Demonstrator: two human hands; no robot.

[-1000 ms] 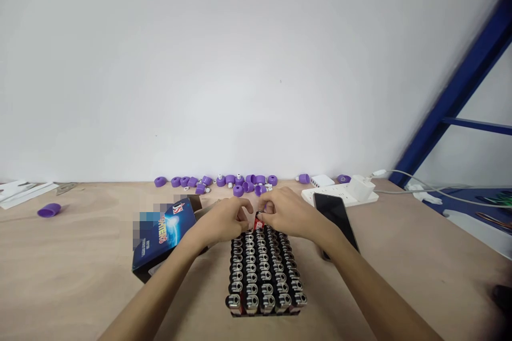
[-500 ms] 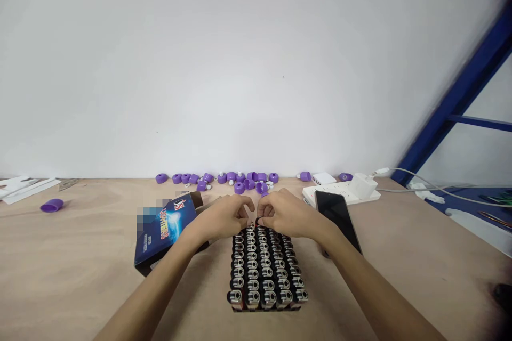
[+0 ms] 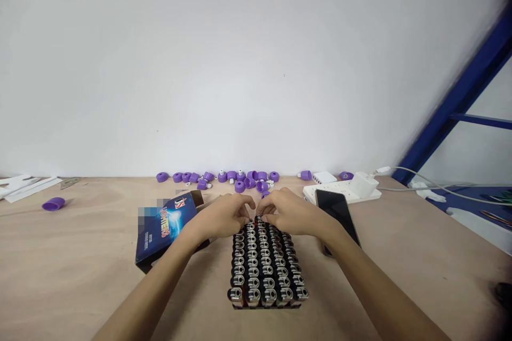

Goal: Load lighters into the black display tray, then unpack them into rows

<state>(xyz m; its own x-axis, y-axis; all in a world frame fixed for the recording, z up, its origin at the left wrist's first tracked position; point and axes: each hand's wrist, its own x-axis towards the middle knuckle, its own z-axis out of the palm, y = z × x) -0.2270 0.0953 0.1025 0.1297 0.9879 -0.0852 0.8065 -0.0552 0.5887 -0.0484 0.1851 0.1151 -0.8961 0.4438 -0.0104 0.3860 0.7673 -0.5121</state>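
My left hand and right hand sit together at the far end of the lighters, light, slippery things best held by their metal tops.

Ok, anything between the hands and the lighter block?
Nothing visible. The left hand and right hand sit at the far end of the block of lighters, fingertips on it. The blue lighter box and black phone lie to either side, not between.
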